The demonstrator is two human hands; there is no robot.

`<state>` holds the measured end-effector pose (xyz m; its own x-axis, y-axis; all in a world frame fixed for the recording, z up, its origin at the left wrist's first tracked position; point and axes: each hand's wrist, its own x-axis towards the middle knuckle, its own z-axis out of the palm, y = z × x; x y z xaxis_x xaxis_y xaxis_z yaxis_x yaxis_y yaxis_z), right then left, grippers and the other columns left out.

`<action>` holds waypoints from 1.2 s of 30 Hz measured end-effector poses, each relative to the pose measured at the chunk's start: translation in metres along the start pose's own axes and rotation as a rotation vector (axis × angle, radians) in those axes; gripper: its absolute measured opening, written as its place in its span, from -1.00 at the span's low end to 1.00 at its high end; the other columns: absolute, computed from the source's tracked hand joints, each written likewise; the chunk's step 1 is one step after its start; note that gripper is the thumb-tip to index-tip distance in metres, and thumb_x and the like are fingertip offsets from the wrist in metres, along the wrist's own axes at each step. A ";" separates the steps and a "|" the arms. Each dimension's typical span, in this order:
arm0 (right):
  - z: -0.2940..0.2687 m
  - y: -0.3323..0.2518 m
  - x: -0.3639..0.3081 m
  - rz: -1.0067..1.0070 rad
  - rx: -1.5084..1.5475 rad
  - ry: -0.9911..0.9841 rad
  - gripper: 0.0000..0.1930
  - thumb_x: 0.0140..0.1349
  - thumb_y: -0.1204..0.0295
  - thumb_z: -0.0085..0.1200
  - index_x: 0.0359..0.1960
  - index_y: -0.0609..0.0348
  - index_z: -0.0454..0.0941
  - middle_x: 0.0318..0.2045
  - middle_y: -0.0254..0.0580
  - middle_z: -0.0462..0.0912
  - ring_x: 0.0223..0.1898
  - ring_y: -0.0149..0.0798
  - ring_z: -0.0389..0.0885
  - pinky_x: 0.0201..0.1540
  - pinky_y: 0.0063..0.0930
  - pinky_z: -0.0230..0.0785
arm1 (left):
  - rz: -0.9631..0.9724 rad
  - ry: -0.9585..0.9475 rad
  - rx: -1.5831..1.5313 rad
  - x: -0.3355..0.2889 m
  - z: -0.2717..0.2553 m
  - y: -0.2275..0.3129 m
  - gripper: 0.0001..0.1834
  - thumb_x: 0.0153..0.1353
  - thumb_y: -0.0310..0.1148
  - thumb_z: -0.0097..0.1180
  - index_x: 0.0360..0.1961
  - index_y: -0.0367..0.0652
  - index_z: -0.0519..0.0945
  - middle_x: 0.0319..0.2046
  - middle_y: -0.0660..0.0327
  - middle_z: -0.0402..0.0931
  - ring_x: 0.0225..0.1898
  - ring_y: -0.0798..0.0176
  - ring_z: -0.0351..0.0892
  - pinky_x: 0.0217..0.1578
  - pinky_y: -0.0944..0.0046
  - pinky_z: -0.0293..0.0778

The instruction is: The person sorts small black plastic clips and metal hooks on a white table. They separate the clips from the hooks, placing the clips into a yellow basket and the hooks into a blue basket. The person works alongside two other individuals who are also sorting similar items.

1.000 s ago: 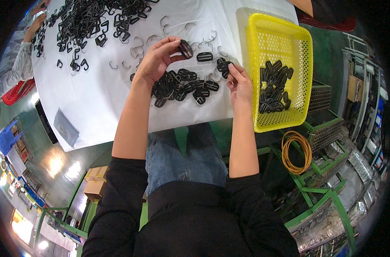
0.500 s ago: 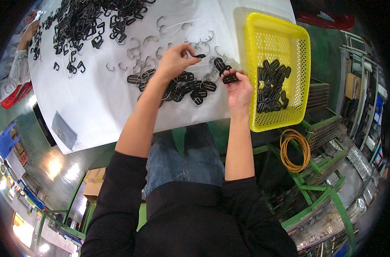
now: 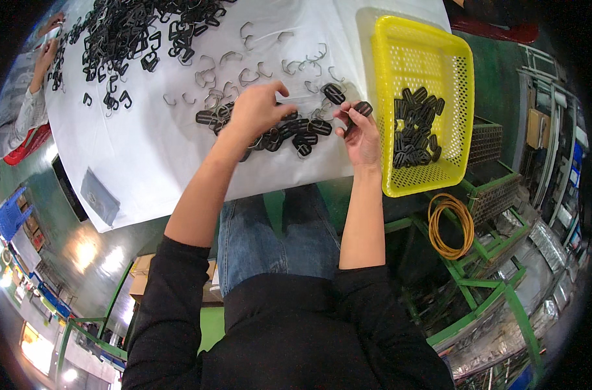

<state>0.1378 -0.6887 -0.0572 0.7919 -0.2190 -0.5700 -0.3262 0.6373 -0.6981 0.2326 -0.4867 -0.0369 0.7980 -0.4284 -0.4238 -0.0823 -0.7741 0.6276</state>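
My right hand [image 3: 362, 144] grips a black slotted plastic buckle [image 3: 360, 118] between thumb and fingers, held tilted above the table's near right part. Just beyond its fingertips lies another black buckle [image 3: 333, 93]. My left hand [image 3: 257, 110] hovers over a heap of black buckles [image 3: 286, 135], its thumb and forefinger apart with nothing visible between them. The left hand and wrist cover part of that heap. Bent metal wire clips [image 3: 248, 77] lie scattered beyond the hands on the white-covered table [image 3: 153, 156].
A yellow perforated basket [image 3: 425, 188] holding several black buckles [image 3: 413, 130] stands right of my right hand. A large pile of black pieces [image 3: 130, 39] covers the far left. Another person's hand [image 3: 44, 57] is at the far left edge. A coiled orange hose [image 3: 451, 226] hangs below the basket.
The small black piece in my left hand has left its fingers, and that hand has drawn back toward the heap and opened. My right hand has tilted its buckle more upright.
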 end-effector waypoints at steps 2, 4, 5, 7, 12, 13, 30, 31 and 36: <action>0.002 0.001 0.004 0.005 -0.158 0.060 -0.78 0.12 0.34 0.14 -0.25 0.15 0.47 -0.44 -0.32 0.55 -0.38 -0.38 0.52 -0.45 -0.50 0.31 | 0.046 0.074 0.113 -0.004 0.010 0.003 -0.68 -0.07 -0.16 0.27 -0.35 -0.13 0.57 -0.53 0.08 0.53 -0.41 0.08 0.53 -0.37 0.12 0.41; 0.007 0.001 0.018 -0.178 -0.811 0.199 -0.68 0.10 0.27 0.16 -0.20 0.20 0.45 -0.39 -0.18 0.59 -0.34 -0.24 0.57 -0.36 -0.40 0.38 | 0.030 0.063 0.091 -0.001 0.014 -0.001 -0.70 -0.05 -0.16 0.28 -0.36 -0.11 0.57 -0.63 0.19 0.45 -0.56 0.22 0.46 -0.49 0.23 0.37; 0.009 0.001 0.022 -0.270 -1.141 0.281 -0.62 0.09 0.23 0.17 -0.17 0.23 0.43 -0.37 -0.11 0.62 -0.31 -0.17 0.60 -0.32 -0.35 0.41 | 0.020 0.137 -0.076 0.001 0.011 -0.008 -0.74 -0.05 -0.21 0.28 -0.36 -0.08 0.58 -0.66 0.23 0.43 -0.58 0.31 0.41 -0.51 0.29 0.34; 0.015 0.000 0.031 -0.222 -1.429 0.331 -0.58 0.06 0.19 0.19 -0.18 0.26 0.45 -0.32 0.00 0.62 -0.26 -0.03 0.60 -0.22 -0.26 0.41 | -0.172 0.125 -0.497 0.008 -0.001 -0.023 -0.76 -0.05 -0.24 0.29 -0.40 -0.15 0.60 -0.64 0.34 0.42 -0.58 0.43 0.35 -0.53 0.39 0.28; 0.028 -0.010 0.032 -0.142 -1.661 0.264 -0.62 0.03 0.18 0.21 -0.33 0.29 0.50 -0.31 0.08 0.62 -0.23 0.10 0.57 -0.20 -0.15 0.38 | -0.145 0.079 -0.470 0.011 -0.020 -0.042 -0.74 -0.07 -0.21 0.32 -0.45 -0.16 0.61 -0.60 0.44 0.41 -0.58 0.53 0.24 -0.60 0.46 0.15; 0.028 -0.013 0.029 -0.190 -1.674 0.240 -0.65 0.03 0.20 0.21 -0.38 0.28 0.50 -0.37 0.03 0.63 -0.31 0.03 0.60 -0.27 -0.20 0.39 | -0.312 0.043 -0.859 0.010 -0.031 -0.047 -0.78 0.02 -0.23 0.28 -0.43 -0.13 0.58 -0.57 0.43 0.41 -0.58 0.55 0.21 -0.62 0.47 0.10; 0.019 -0.042 -0.004 0.136 -1.165 0.001 -0.67 0.06 0.26 0.09 -0.21 0.23 0.59 -0.32 0.20 0.60 -0.22 0.10 0.58 -0.14 -0.17 0.39 | -0.232 -0.171 -1.315 0.022 -0.032 0.041 -0.68 0.25 -0.28 0.00 -0.03 -0.22 0.45 -0.29 0.23 0.43 -0.37 0.41 0.43 -0.50 0.49 0.35; 0.016 -0.044 -0.008 0.131 -1.250 0.045 -0.62 0.08 0.24 0.09 -0.14 0.25 0.55 -0.37 0.14 0.62 -0.30 0.01 0.62 -0.17 -0.22 0.40 | -0.216 -0.171 -1.314 0.024 -0.026 0.050 -0.73 0.28 -0.28 -0.03 -0.10 -0.21 0.50 -0.41 0.33 0.38 -0.49 0.51 0.32 -0.58 0.53 0.24; -0.036 -0.067 -0.031 -0.047 -0.741 0.298 -0.66 0.11 0.25 0.08 -0.23 0.30 0.53 -0.63 -0.17 0.51 -0.62 -0.33 0.41 -0.48 -0.41 0.27 | -0.225 -0.148 -1.027 0.030 0.009 0.102 -0.78 0.25 -0.28 -0.06 -0.19 -0.07 0.58 -0.51 0.45 0.26 -0.56 0.60 0.15 -0.66 0.60 0.01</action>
<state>0.1169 -0.7515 -0.0084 0.6760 -0.4885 -0.5517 -0.6373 -0.0116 -0.7705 0.2431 -0.5827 0.0085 0.6460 -0.4302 -0.6305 0.6571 -0.1069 0.7462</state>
